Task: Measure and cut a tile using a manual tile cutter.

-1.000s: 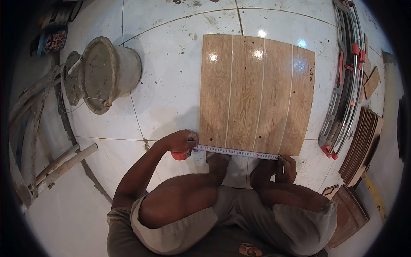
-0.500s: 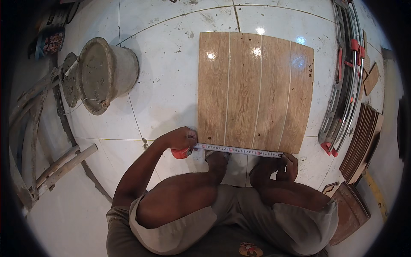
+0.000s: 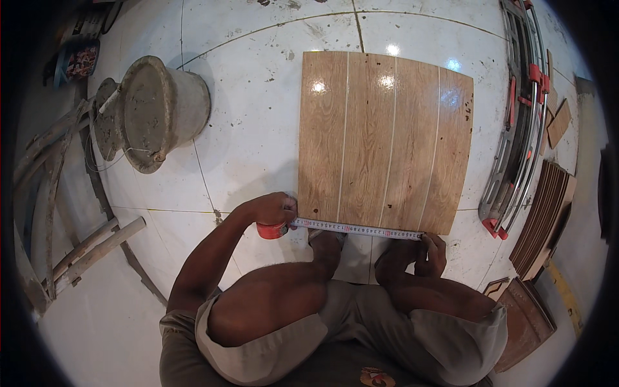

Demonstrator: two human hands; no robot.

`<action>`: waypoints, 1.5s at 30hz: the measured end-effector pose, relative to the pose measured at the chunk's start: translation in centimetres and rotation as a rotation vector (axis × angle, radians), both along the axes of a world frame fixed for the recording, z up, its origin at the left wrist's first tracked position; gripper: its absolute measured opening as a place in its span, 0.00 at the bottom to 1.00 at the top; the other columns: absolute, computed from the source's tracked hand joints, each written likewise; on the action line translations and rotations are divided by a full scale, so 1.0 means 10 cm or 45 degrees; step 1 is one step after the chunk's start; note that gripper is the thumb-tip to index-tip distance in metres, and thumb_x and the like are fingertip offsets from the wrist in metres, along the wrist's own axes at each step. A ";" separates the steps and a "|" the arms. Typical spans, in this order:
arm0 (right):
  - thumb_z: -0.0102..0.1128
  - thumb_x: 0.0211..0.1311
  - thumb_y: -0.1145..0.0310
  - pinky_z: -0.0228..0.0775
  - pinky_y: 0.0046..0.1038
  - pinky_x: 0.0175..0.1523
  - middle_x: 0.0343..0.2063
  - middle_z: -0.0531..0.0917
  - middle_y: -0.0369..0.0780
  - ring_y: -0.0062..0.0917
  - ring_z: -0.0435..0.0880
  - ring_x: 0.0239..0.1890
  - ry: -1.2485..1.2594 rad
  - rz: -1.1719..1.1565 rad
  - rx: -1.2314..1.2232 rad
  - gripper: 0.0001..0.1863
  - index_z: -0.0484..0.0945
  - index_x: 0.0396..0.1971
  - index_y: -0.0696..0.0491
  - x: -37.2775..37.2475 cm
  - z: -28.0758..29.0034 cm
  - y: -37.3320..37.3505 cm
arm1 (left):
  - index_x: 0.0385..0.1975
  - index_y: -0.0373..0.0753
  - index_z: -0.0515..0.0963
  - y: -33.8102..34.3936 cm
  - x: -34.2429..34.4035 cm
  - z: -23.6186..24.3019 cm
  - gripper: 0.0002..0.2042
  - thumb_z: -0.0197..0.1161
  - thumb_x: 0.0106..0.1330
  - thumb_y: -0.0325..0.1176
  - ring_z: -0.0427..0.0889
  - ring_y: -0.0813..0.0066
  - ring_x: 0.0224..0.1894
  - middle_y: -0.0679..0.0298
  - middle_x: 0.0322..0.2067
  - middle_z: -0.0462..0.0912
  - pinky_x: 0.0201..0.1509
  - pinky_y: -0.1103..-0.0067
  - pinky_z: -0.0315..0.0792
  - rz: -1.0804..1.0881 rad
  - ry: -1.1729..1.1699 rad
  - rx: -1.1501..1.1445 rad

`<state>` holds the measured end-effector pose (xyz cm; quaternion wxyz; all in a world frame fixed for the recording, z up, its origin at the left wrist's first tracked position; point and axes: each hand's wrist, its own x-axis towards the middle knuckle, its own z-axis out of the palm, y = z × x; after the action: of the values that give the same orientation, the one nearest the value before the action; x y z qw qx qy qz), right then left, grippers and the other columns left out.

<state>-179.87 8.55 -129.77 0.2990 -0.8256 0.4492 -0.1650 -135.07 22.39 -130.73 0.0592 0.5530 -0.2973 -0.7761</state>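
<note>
Smudged white floor [image 3: 251, 148] spreads under everything, with a mortar-caked bucket [image 3: 190, 106] standing at the left and a long tile cutter [image 3: 516, 138] lying at the right. Between them lies a square wood-patterned tile [image 3: 383, 138]. Its near edge has a tape measure [image 3: 358, 229] stretched along it. The left hand [image 3: 274, 209] is closed on the red case by the near left corner; the right hand [image 3: 434, 253] pinches the strip's other end between bent fingers, near the right corner.

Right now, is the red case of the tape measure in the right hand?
No, the left hand holds the case and the right hand the end of the blade.
</note>
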 end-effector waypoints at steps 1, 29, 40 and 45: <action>0.64 0.57 0.81 0.79 0.36 0.47 0.42 0.83 0.47 0.40 0.85 0.43 -0.008 0.006 -0.007 0.14 0.81 0.44 0.55 0.00 0.00 0.00 | 0.31 0.33 0.78 -0.01 0.00 0.01 0.07 0.56 0.66 0.30 0.84 0.77 0.34 0.62 0.31 0.87 0.42 0.77 0.76 -0.002 0.000 0.000; 0.68 0.55 0.80 0.81 0.31 0.40 0.37 0.85 0.44 0.34 0.88 0.38 0.026 -0.001 0.033 0.14 0.85 0.42 0.53 -0.01 0.04 -0.01 | 0.32 0.31 0.79 -0.07 0.03 0.01 0.08 0.54 0.65 0.29 0.85 0.74 0.36 0.61 0.32 0.87 0.45 0.76 0.77 -0.042 0.027 0.073; 0.66 0.55 0.82 0.79 0.32 0.40 0.34 0.85 0.45 0.36 0.87 0.36 -0.018 -0.024 0.025 0.18 0.84 0.46 0.51 -0.02 0.06 -0.03 | 0.29 0.32 0.81 -0.06 0.04 -0.15 0.12 0.56 0.64 0.34 0.85 0.66 0.34 0.55 0.30 0.85 0.42 0.70 0.76 -0.193 -0.011 -0.224; 0.68 0.55 0.79 0.79 0.32 0.38 0.34 0.85 0.44 0.36 0.87 0.34 -0.006 -0.069 0.054 0.14 0.85 0.43 0.51 0.13 0.07 0.01 | 0.30 0.30 0.81 0.02 0.05 0.00 0.09 0.57 0.65 0.30 0.85 0.71 0.35 0.59 0.29 0.84 0.44 0.74 0.78 0.001 0.091 -0.025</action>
<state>-178.60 8.68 -129.04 0.3130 -0.8061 0.4741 -0.1654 -134.61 22.56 -130.77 0.0753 0.5244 -0.3023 -0.7925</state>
